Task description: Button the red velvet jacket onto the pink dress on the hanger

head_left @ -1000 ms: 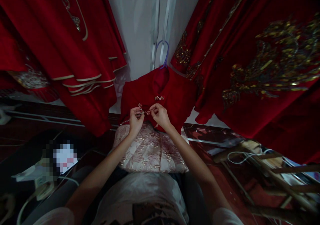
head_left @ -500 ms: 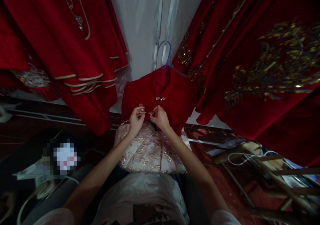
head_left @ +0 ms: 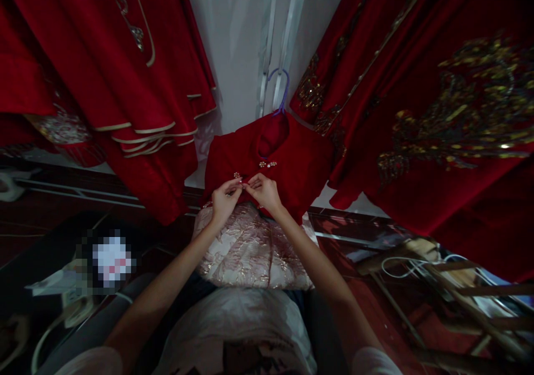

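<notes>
A red jacket (head_left: pixel 306 166) hangs in front of me on a purple hanger (head_left: pixel 284 88). Its lower part lies over a pale pink brocade cloth (head_left: pixel 250 247) with shiny raised patterns, spread at my lap. On the jacket front, a jewelled clasp (head_left: pixel 267 164) sits fastened or closely paired below the collar. My left hand (head_left: pixel 225 201) and my right hand (head_left: pixel 265 192) pinch at the front opening lower down, fingertips meeting. Between them is another jewelled clasp, mostly covered by the fingers. A small bead ornament (head_left: pixel 237 175) shows just above my left fingertips.
Red garments with pale piping (head_left: pixel 146 130) hang at the left, and a red garment with gold sequins (head_left: pixel 467 113) at the right. Behind runs a metal rail (head_left: pixel 267 47). A wooden rack (head_left: pixel 459 302) with white cable stands lower right; a dark surface (head_left: pixel 45 252) is lower left.
My hands have come together, the right moving left, so that the fingertips meet at the jacket opening. The clasp pieces seen between them before are now largely hidden. The view has shifted slightly.
</notes>
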`<state>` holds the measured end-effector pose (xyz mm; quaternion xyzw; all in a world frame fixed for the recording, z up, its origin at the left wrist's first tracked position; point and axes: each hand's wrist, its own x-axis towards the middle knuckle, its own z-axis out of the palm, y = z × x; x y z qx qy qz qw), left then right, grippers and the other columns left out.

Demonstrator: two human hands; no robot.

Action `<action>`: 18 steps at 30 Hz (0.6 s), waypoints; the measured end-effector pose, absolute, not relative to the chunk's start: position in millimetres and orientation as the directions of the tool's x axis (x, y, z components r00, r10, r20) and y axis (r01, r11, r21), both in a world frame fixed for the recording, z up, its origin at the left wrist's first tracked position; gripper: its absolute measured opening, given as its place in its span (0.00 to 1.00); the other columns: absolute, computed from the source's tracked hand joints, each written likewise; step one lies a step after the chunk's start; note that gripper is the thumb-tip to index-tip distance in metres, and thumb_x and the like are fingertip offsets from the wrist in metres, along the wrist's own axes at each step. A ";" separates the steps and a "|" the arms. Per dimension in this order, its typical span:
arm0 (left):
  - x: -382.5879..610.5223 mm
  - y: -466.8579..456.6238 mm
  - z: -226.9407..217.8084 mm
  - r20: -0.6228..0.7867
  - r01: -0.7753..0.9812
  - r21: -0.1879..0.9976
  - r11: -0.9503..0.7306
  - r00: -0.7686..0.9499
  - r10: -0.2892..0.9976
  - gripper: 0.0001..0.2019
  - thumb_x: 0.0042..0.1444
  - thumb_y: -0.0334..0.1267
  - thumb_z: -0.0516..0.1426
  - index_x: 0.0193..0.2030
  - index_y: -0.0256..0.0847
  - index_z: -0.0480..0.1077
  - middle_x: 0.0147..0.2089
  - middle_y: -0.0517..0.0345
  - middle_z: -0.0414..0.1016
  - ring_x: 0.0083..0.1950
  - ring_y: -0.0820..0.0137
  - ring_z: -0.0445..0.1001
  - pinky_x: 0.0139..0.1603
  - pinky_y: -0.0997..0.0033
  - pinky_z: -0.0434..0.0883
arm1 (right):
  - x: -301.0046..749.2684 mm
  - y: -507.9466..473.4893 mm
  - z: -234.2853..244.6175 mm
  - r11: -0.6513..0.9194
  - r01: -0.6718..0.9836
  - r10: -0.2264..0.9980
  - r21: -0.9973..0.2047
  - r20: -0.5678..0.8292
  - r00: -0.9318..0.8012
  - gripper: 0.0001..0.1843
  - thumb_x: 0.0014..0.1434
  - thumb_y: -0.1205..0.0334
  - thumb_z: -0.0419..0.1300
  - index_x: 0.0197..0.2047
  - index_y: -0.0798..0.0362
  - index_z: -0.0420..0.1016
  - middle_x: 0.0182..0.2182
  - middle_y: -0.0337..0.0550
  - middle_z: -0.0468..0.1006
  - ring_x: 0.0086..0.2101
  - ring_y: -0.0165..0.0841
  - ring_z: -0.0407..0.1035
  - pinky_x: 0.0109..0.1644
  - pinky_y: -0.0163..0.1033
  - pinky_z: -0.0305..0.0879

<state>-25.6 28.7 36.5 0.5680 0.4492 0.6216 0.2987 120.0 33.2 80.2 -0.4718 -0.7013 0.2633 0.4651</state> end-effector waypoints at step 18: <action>-53.0 39.3 57.9 0.468 0.369 0.814 -0.449 0.042 0.883 0.10 0.51 0.40 0.60 0.38 0.39 0.75 0.38 0.53 0.80 0.37 0.67 0.79 0.43 0.65 0.76 | 111.5 36.0 77.5 0.410 0.426 0.900 -0.807 0.434 -0.044 0.11 0.53 0.55 0.63 0.31 0.53 0.69 0.26 0.39 0.76 0.27 0.28 0.72 0.34 0.32 0.71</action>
